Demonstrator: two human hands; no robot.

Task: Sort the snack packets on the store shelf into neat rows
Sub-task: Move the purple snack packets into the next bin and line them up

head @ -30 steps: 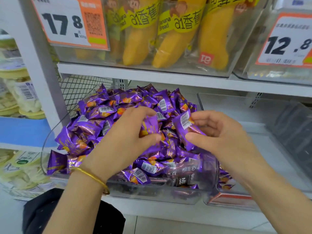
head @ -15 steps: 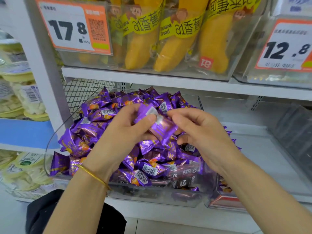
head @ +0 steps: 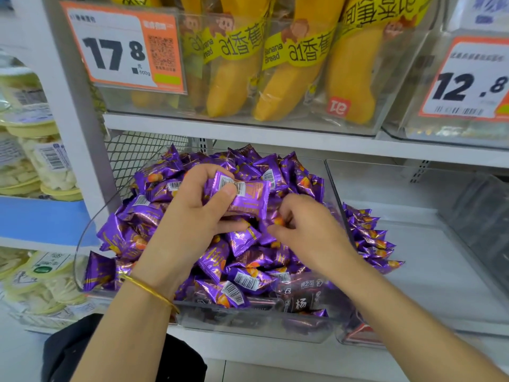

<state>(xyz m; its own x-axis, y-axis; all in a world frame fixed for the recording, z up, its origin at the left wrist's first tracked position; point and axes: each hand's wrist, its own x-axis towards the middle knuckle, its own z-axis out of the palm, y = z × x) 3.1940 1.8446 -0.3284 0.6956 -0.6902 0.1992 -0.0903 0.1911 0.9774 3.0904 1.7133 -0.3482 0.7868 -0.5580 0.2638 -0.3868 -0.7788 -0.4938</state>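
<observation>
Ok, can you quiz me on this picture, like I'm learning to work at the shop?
1. True or false: the left hand holds purple snack packets above the clear bin.
2. The orange price tag left of the banana bread reads: A) 17.8 B) 21.5 C) 9.9
3. Fill in: the gold bracelet is on the ___ wrist.

Key: 1 true; 2 A; 3 left.
</observation>
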